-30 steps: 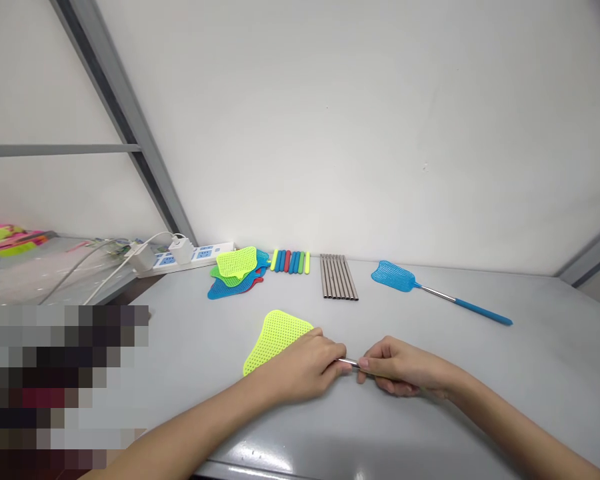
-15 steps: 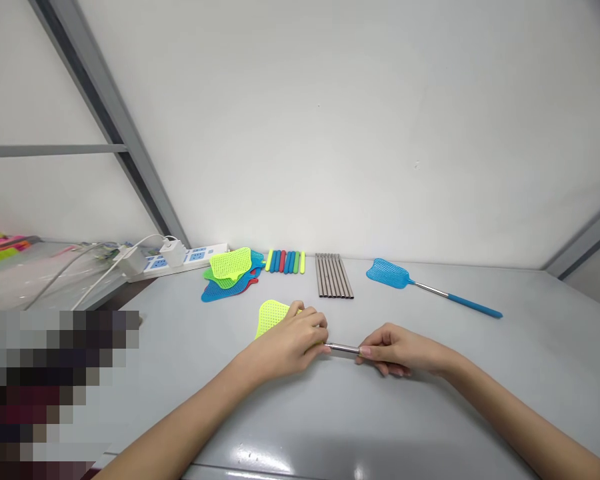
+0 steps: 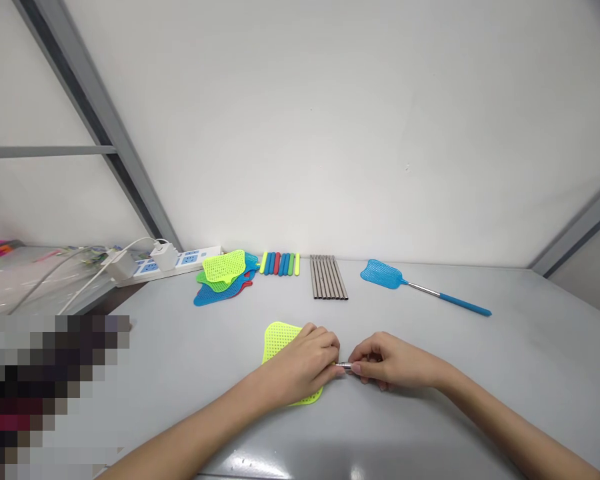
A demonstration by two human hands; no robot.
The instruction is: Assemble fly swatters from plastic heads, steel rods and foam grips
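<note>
My left hand (image 3: 313, 360) is closed around the neck of a yellow fly swatter head (image 3: 280, 340), whose mesh shows behind and below the hand. A short piece of metal tube (image 3: 347, 365) bridges the gap between my hands. My right hand (image 3: 393, 360) pinches that tube between thumb and fingers, which hide the rest of it. Whether the tube is fixed in the swatter's neck is hidden by my left fingers.
Farther back lie stacked swatter heads (image 3: 225, 267), a row of coloured handle grips (image 3: 280, 264) and several metal tubes (image 3: 329, 277). A blue fly swatter (image 3: 425, 289) rests at the right. A white power strip (image 3: 180, 264) with plugged-in chargers stands at the left.
My right hand has come closer to my left, and less tube shows between them. More of the yellow swatter head is visible. The view has shifted slightly.
</note>
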